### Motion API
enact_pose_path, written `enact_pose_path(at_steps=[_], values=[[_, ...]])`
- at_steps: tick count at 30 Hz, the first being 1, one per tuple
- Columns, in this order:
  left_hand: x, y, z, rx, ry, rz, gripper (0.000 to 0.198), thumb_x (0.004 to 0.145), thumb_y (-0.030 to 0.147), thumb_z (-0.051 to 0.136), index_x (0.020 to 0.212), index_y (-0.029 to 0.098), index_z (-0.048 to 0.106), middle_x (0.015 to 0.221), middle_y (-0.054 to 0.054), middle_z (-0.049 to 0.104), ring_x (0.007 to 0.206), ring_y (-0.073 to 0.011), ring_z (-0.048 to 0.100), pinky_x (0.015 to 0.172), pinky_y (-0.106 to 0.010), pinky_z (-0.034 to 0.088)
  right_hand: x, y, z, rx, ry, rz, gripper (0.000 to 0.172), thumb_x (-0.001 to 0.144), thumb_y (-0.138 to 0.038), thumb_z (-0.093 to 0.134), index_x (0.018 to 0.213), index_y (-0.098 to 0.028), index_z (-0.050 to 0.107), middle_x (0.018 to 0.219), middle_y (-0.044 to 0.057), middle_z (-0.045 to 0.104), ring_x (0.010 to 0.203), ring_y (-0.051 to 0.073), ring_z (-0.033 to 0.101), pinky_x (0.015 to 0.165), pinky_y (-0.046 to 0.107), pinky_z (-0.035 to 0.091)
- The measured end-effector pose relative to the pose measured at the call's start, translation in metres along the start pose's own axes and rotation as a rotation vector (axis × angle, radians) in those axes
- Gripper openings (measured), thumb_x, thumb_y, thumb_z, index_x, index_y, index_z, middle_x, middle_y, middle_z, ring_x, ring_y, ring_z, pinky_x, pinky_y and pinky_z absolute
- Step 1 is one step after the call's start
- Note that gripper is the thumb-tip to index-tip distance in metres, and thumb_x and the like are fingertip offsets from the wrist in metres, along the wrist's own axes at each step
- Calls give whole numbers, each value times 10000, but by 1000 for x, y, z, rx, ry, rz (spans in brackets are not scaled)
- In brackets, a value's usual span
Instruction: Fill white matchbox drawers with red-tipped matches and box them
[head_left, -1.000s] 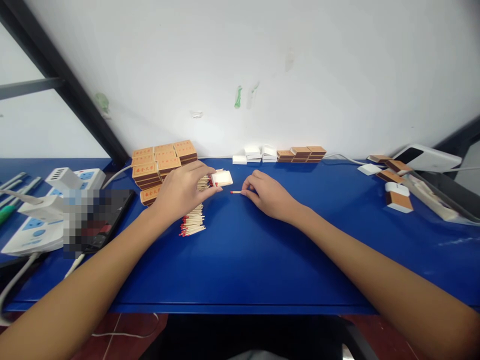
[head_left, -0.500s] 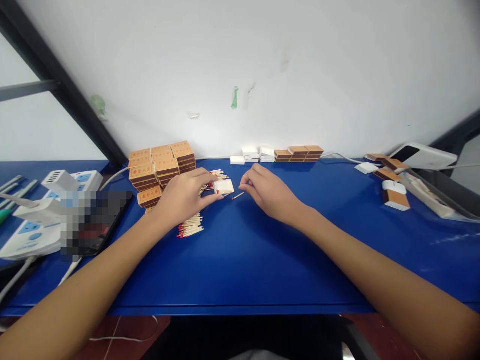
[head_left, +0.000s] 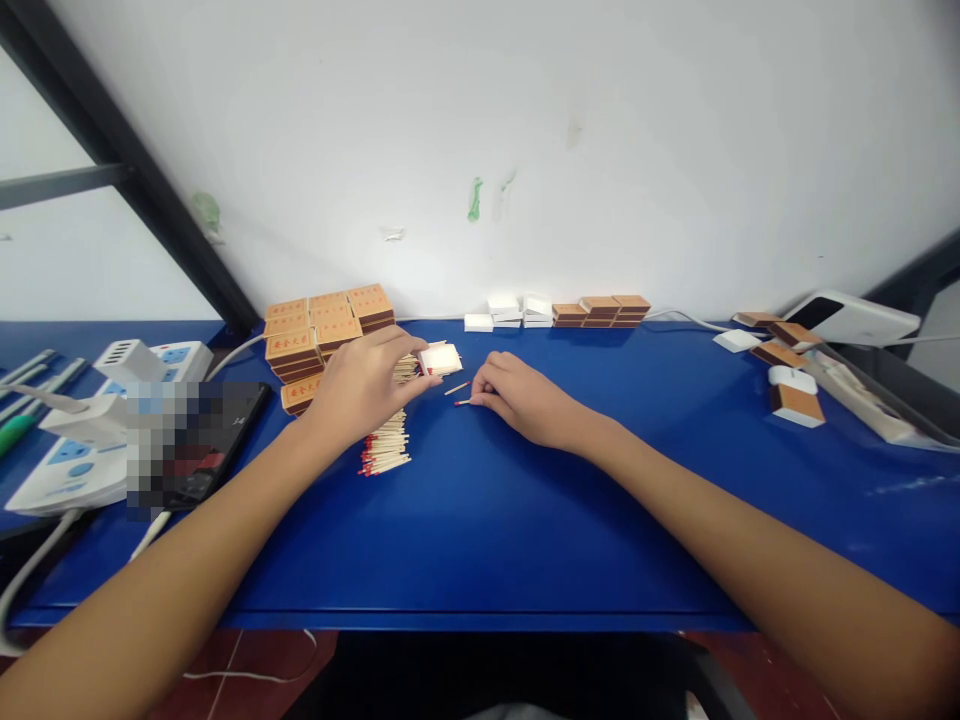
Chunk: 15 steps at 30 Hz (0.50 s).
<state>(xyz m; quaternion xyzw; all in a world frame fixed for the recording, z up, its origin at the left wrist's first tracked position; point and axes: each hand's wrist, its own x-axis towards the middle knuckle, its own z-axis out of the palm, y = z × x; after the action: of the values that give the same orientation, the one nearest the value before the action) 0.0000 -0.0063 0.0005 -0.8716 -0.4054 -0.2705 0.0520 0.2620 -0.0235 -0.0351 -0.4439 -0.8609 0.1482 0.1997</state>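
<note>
Tray (head_left: 444, 352) of a matchbox, white and containing matches, sits gripped between the thumb and fingers of the left hand (head_left: 364, 378), just beside the loose match pile (head_left: 387, 448) on the blue table (head_left: 480, 540). Right hand (head_left: 521, 398), fingers closed, pinches one red-headed match (head_left: 462, 403); a second match (head_left: 455, 388) lies between the hands, and stacked matchboxes (head_left: 322, 325) stand behind the left hand.
</note>
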Motion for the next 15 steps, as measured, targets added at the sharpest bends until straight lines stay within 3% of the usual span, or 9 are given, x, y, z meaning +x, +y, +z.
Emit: enact_pose_path(at_steps=[3, 9, 15], values=[[0, 0, 0, -6, -15, -1, 326, 942, 417, 778, 1176, 192, 757, 1112, -82, 774, 860, -223, 711, 711, -333, 489, 0, -4, -1, -7, 53, -47, 144, 1062, -240, 507, 958, -209, 601, 1041, 94, 610, 1007, 248, 551, 912, 397, 469], [-2, 4, 4, -44, -78, 80, 343, 931, 417, 789, 1201, 208, 759, 1113, -74, 772, 835, -210, 712, 666, -309, 485, 0, -14, -10, -24, 322, -42, 86, 1050, -232, 527, 988, -224, 586, 1050, 103, 613, 992, 254, 562, 876, 389, 464], [-1, 1, 2, -5, -18, 56, 330, 947, 425, 769, 1186, 197, 752, 1092, -80, 771, 868, -225, 711, 715, -325, 495, 0, -14, -7, -42, 325, -1, 101, 1053, -226, 509, 988, -213, 585, 1064, 117, 608, 989, 257, 570, 894, 398, 472]])
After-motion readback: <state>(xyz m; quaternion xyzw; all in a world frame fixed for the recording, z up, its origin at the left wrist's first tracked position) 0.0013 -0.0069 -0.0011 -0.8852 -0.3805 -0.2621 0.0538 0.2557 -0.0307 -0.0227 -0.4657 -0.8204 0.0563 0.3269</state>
